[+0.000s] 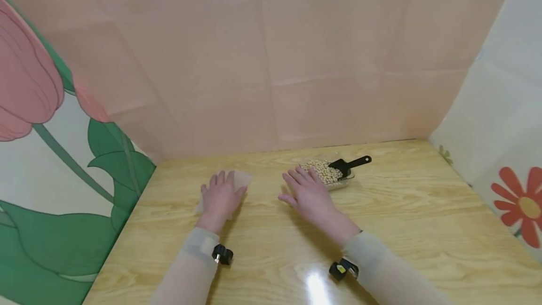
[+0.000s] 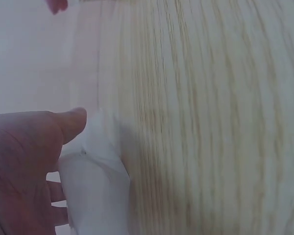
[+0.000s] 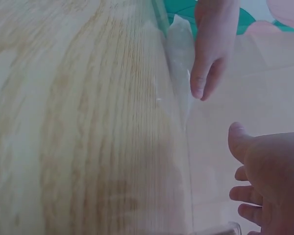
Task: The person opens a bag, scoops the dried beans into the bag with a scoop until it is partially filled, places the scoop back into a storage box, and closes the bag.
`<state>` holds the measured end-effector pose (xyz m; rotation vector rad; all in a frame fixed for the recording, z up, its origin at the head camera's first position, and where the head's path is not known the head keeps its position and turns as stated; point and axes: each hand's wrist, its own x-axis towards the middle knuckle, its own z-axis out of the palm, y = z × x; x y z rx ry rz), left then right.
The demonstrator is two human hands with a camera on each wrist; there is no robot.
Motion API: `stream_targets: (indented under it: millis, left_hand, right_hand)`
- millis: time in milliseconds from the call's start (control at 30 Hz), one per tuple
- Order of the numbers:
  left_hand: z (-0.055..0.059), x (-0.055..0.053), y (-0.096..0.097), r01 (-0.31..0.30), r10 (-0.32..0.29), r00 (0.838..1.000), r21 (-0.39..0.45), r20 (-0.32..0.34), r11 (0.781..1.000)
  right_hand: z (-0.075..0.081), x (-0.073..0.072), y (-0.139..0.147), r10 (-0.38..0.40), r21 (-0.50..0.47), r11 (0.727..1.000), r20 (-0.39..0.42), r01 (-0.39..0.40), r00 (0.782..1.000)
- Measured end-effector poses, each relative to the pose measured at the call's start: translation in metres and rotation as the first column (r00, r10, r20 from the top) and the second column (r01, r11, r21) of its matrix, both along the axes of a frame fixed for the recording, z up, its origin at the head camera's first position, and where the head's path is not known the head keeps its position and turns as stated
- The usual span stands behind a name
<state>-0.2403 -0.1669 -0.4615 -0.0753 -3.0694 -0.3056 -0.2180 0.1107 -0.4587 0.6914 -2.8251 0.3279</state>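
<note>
White, filmy plastic made up the bag (image 1: 243, 179) that we saw on the wood-grain surface (image 1: 262, 258), left of centre and towards the back. Above it was the left hand (image 1: 220, 196), palm down, covering much of the bag in the head view. Its grip was wide, with the fingers spread and the thumb held out; we could not tell how firmly, if at all, the fingers touched the plastic.

To the right we found the right hand (image 1: 312, 196), its grip also wide and with nothing held, the fingers reaching forward and the thumb apart. It partly hid the near left side of a clear tray (image 1: 338, 185) full of pale beans (image 1: 316, 167). We saw a black scoop (image 1: 344, 166) resting in the beans, its handle pointing right over the rim. Behind the surface we had a creased pinkish sheet (image 1: 254, 60), with painted flowers on the side walls.
</note>
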Motion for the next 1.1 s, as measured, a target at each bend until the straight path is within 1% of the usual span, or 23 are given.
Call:
stream_targets:
  millis: [133, 267, 400, 533, 833, 1100]
  left_hand:
    - [-0.003, -0.001, -0.002, -0.012, 0.012, 1.0, 0.004, 0.015, 1.0]
    - [-0.004, -0.002, -0.006, -0.014, 0.014, 1.0, 0.024, 0.025, 1.0]
    - [-0.004, -0.003, -0.01, -0.013, 0.013, 1.0, 0.05, 0.018, 0.999]
    - [-0.005, -0.004, -0.014, -0.012, 0.011, 1.0, 0.064, 0.013, 0.998]
    - [-0.005, -0.003, -0.018, -0.031, 0.028, 0.999, 0.058, 0.043, 0.998]
    - [-0.006, -0.003, -0.017, -0.029, 0.026, 0.999, 0.076, 0.031, 0.997]
  right_hand:
    - [-0.002, 0.002, 0.0, 0.009, -0.011, 1.0, 0.005, -0.008, 1.0]
    - [-0.004, 0.004, -0.003, 0.018, -0.031, 0.999, -0.012, -0.019, 1.0]
    - [-0.005, 0.005, -0.005, 0.027, -0.056, 0.998, -0.039, -0.03, 0.999]
    - [-0.006, 0.005, -0.008, 0.039, -0.076, 0.996, -0.044, -0.042, 0.998]
    - [-0.001, 0.007, -0.009, 0.053, -0.092, 0.994, -0.043, -0.057, 0.998]
    - [0.001, 0.008, -0.007, 0.055, -0.104, 0.993, -0.018, -0.057, 0.998]
